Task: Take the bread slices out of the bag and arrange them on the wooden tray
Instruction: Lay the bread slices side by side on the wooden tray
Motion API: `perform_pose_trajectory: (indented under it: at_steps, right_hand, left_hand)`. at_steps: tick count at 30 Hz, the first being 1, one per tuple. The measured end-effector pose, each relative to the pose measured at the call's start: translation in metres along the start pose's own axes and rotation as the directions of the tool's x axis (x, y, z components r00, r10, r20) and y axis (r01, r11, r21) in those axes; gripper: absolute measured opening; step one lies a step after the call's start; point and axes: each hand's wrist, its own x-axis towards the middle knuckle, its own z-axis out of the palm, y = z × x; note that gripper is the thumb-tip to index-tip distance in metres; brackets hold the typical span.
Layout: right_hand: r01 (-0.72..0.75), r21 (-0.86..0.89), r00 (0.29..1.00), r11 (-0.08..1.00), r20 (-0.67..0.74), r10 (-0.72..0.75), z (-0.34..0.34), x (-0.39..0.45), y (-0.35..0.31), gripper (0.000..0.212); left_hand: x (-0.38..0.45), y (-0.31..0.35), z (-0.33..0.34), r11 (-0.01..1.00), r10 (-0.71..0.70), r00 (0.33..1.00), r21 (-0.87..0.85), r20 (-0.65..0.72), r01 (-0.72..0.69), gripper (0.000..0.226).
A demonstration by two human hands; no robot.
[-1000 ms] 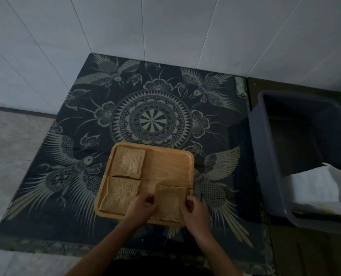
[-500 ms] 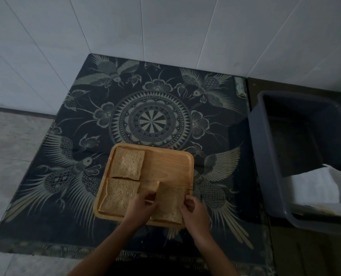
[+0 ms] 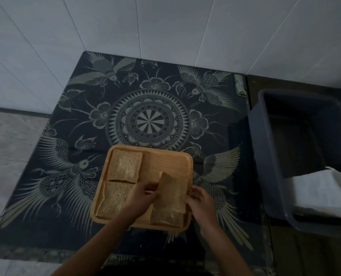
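A square wooden tray [image 3: 165,162] lies on the patterned table. Two brown bread slices lie flat in its left half, one far [image 3: 125,165] and one near [image 3: 114,198]. In the near right corner a third slice [image 3: 165,219] lies flat. Over it a fourth slice [image 3: 172,191] is tilted up, far edge raised. My left hand [image 3: 139,198] pinches that raised slice's left edge. On its right edge, my right hand [image 3: 201,204] grips with the fingertips. The tray's far right quarter is bare wood.
A dark grey plastic tub [image 3: 265,156] stands right of the table, with a white crumpled bag or sheet [image 3: 315,188] in its near end. The table carries a dark cloth with birds and a round medallion [image 3: 147,122]. White tiled walls close the back.
The slice under my hands lay flat at the tray's near right. Now its upper layer is lifted and tilted, showing another slice beneath. Both hands stayed in place at its edges.
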Motion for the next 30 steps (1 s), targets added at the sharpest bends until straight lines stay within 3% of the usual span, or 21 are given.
perform_pose_trajectory:
  at_steps: [9, 16, 30]
  right_hand:
    - [0.009, -0.01, 1.0, 1.0, 0.005, -0.009, 0.005, 0.039, -0.029, 0.031]
    - [0.059, -0.09, 0.998, 0.994, -0.018, -0.06, 0.017, 0.062, -0.039, 0.026]
    - [0.216, -0.412, 0.97, 0.885, -0.013, -0.243, 0.023, 0.063, -0.032, 0.035]
  left_hand:
    - [0.038, 0.035, -0.007, 0.999, -0.021, 1.0, -0.047, -0.012, 0.021, 0.026]
    - [0.07, 0.038, -0.007, 0.999, -0.048, 0.998, 0.013, -0.034, 0.048, 0.024]
    - [0.079, 0.03, -0.006, 0.975, 0.043, 0.994, 0.222, -0.104, -0.018, 0.027]
